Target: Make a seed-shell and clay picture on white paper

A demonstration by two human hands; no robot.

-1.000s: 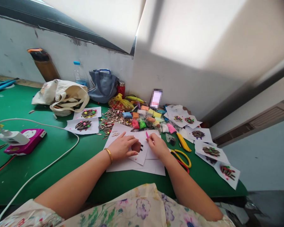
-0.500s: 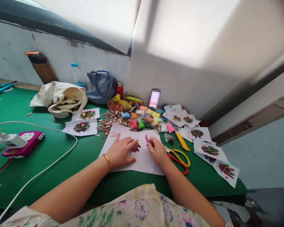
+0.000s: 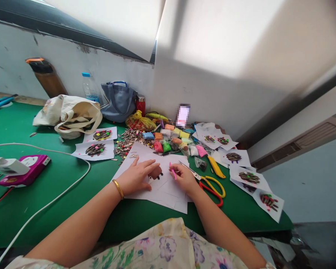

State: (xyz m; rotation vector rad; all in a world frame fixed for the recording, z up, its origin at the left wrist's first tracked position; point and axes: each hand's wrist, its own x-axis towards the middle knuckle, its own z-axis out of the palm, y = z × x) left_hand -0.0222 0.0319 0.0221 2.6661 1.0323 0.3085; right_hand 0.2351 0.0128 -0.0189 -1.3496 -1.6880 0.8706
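Observation:
My left hand point(image 3: 137, 176) lies flat with fingers spread on a white sheet of paper point(image 3: 162, 188), beside a small brown shape with dark marks point(image 3: 156, 172). My right hand point(image 3: 184, 178) is closed in a pinch on a small pink tool point(image 3: 172, 170), its tip near the brown shape. A gold bangle sits on my left wrist. The sheets lie stacked on the green table point(image 3: 44, 201).
Scissors with yellow and red handles point(image 3: 211, 185) lie right of my right hand. Coloured clay packets point(image 3: 170, 142), a pile of sunflower seeds point(image 3: 127, 140), finished seed pictures point(image 3: 249, 177), bags point(image 3: 70, 114), a pink device point(image 3: 25, 173) and a white cable point(image 3: 58, 194) surround the paper.
Both hands have slid a little toward me and left with the paper. The pink tool has tipped down from upright toward the sheet.

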